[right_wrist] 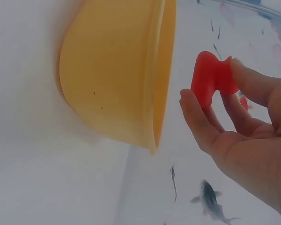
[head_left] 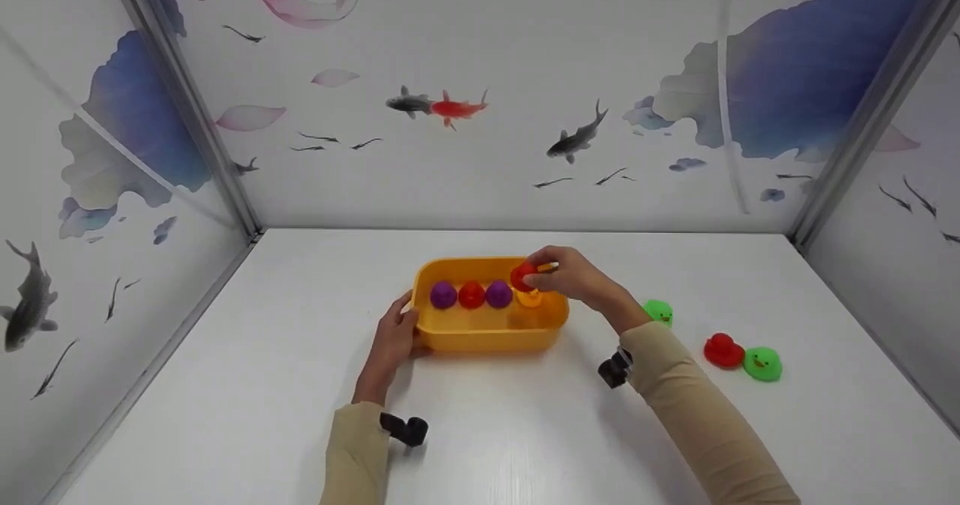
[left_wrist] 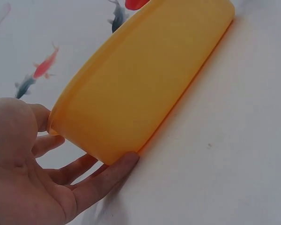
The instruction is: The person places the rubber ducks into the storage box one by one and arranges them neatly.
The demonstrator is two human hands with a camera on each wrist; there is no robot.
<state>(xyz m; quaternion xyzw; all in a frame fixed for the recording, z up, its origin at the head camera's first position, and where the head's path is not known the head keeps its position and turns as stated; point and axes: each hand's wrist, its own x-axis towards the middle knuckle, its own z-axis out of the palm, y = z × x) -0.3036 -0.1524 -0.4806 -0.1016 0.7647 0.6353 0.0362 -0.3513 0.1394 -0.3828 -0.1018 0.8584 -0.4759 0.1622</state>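
A yellow plastic basin [head_left: 487, 341] stands on the white table. My left hand [head_left: 395, 332] holds its left end, with fingertips [left_wrist: 129, 159] low on the wall and another finger up at the rim. Over the basin's right part, my right hand [head_left: 570, 274] pinches a red toy duck [right_wrist: 206, 79] between thumb and fingers, above the rim. Inside the basin, a purple toy [head_left: 443, 295], a red toy [head_left: 472, 295] and a second purple toy [head_left: 499, 294] sit in a row. Partly hidden below the right hand is a yellow toy [head_left: 529, 299].
Right of the basin, a green toy duck [head_left: 659, 311] lies partly behind the right forearm. Farther right, a red duck [head_left: 724, 350] and another green duck [head_left: 763, 364] sit side by side. White panels [head_left: 487, 182] with printed fish enclose the table [head_left: 247, 385] at the back and sides.
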